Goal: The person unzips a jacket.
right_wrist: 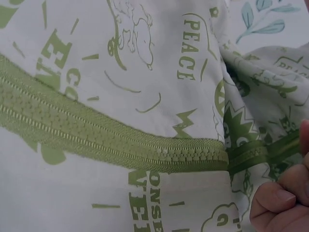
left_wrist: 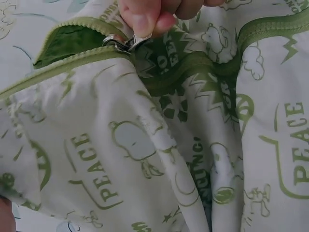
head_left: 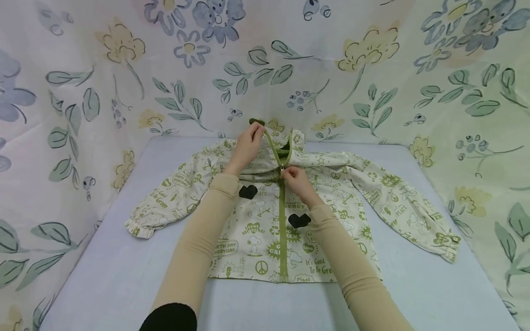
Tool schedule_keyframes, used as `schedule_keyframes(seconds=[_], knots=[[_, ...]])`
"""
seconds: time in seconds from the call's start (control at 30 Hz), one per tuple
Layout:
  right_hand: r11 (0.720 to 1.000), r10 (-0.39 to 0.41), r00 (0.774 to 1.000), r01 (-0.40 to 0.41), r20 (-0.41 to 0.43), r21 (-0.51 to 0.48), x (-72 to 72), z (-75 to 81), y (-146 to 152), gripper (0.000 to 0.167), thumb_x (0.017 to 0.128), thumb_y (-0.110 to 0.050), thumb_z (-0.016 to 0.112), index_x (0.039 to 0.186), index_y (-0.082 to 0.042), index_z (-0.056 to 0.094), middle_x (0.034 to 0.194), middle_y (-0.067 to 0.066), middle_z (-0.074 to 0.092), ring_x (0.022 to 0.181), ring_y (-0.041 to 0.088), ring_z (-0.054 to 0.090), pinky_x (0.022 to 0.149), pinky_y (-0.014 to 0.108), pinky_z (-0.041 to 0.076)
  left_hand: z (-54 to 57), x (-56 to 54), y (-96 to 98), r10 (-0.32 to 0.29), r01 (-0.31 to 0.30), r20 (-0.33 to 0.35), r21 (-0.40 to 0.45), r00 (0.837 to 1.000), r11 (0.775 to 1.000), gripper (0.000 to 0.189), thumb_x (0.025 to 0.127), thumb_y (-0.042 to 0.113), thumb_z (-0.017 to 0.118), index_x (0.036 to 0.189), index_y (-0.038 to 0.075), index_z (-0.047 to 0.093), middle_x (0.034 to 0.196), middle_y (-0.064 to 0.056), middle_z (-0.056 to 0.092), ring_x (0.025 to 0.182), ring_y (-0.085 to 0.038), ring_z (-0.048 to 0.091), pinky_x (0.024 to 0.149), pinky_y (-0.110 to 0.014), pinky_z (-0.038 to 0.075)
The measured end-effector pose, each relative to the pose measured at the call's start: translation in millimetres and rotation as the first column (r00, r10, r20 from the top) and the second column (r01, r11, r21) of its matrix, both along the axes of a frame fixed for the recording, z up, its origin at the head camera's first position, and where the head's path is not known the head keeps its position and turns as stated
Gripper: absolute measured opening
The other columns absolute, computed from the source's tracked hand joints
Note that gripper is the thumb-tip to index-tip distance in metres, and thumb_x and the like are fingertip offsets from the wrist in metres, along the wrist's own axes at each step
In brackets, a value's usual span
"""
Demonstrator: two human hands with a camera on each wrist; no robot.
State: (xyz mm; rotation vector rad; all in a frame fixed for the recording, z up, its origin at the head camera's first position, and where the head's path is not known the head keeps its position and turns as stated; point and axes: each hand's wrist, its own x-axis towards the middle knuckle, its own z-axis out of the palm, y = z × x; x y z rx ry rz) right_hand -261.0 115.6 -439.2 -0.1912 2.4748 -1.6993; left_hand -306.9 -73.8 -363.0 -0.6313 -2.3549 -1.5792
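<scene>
A white jacket (head_left: 256, 230) with green print lies front up, sleeves spread to both sides. My left hand (head_left: 247, 146) grips the upper edge of its collar, left of the opening. The right hand (head_left: 297, 181) pinches the metal zipper pull (left_wrist: 137, 43) between thumb and finger. Below the slider the green zipper (head_left: 283, 230) is joined down to the hem; above it the two sides part in a V. In the right wrist view, curled fingers (right_wrist: 277, 203) show at the right edge, beside the joined zipper teeth. The jacket front is bunched into folds near the slider.
The jacket rests on a pale table (head_left: 418, 289). A floral cloth (head_left: 323, 69) hangs behind the table and along its sides. Two black heart shapes (head_left: 248, 191) show on the jacket front. A black band (head_left: 170, 317) is around the left forearm.
</scene>
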Motion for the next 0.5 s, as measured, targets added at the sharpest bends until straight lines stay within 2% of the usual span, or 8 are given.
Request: schedule_keyframes(seconds=[0.07,0.13,0.23,0.3,0.37,0.47,0.5], knots=[[1.000,0.002,1.000,-0.002,-0.003,-0.009,-0.3,0.1,0,0.031,0.099,-0.020,0.044,0.105,0.006,0.061,0.084,0.011,0.053,0.064,0.017,0.035,0.058,0.033,0.032,1.7,0.4,0.5,0.026,-0.025,-0.023,0.035,0.999,0.999,0.027,0.102,0.029,0.033,0.097,0.009,0.050,0.069,-0.011,0.037,0.053,-0.022,0.031,0.054,-0.032,0.031],[1.000,0.009,1.000,-0.009,-0.008,-0.011,-0.3,0.8,0,0.032,0.099,-0.020,0.043,0.104,0.006,0.060,0.072,0.008,0.047,0.058,0.017,0.031,0.056,0.033,0.030,3.5,-1.0,-0.1,0.063,-0.059,-0.037,0.085,0.997,0.995,0.027,0.102,0.028,0.033,0.095,0.007,0.049,0.069,-0.010,0.037,0.054,-0.021,0.031,0.055,-0.031,0.030],[1.000,0.007,1.000,-0.006,0.018,-0.015,-0.1,1.5,0,0.032,0.099,-0.022,0.045,0.103,0.005,0.062,0.064,0.005,0.041,0.055,0.016,0.028,0.055,0.032,0.029,6.4,-4.1,-3.5,0.143,-0.134,-0.044,0.168,0.989,0.977,0.028,0.102,0.026,0.033,0.092,0.005,0.048,0.070,-0.009,0.036,0.055,-0.019,0.031,0.057,-0.029,0.029],[1.000,0.011,0.999,-0.009,0.046,-0.026,-0.3,1.7,1,0.032,0.099,-0.021,0.045,0.104,0.005,0.062,0.070,0.009,0.046,0.058,0.016,0.031,0.058,0.033,0.031,7.5,-6.2,-6.8,0.178,-0.170,-0.022,0.207,0.984,0.963,0.028,0.102,0.027,0.033,0.092,0.005,0.047,0.070,-0.008,0.035,0.055,-0.018,0.031,0.056,-0.029,0.029],[0.999,0.016,0.997,-0.012,0.078,-0.046,-0.7,1.9,2,0.031,0.099,-0.019,0.045,0.105,0.006,0.062,0.084,0.018,0.052,0.064,0.018,0.034,0.061,0.033,0.032,8.5,-7.3,-10.2,0.199,-0.194,-0.001,0.220,0.980,0.956,0.028,0.102,0.028,0.032,0.093,0.006,0.047,0.070,-0.007,0.035,0.054,-0.017,0.031,0.055,-0.029,0.030],[0.997,0.027,0.994,-0.020,0.104,-0.070,0.8,5.5,3,0.030,0.099,-0.014,0.042,0.108,0.009,0.059,0.100,0.028,0.050,0.069,0.020,0.035,0.062,0.035,0.032,7.9,-9.4,-14.2,0.204,-0.205,0.024,0.191,0.979,0.960,0.028,0.103,0.028,0.032,0.095,0.005,0.046,0.072,-0.008,0.035,0.056,-0.018,0.032,0.056,-0.029,0.030],[0.997,0.028,0.994,-0.020,0.107,-0.075,1.4,6.1,3,0.030,0.099,-0.014,0.042,0.107,0.009,0.059,0.096,0.027,0.050,0.066,0.019,0.035,0.060,0.034,0.032,7.6,-9.9,-15.1,0.210,-0.211,0.022,0.177,0.977,0.961,0.028,0.103,0.026,0.032,0.098,0.004,0.048,0.073,-0.009,0.036,0.057,-0.019,0.032,0.057,-0.029,0.030]])
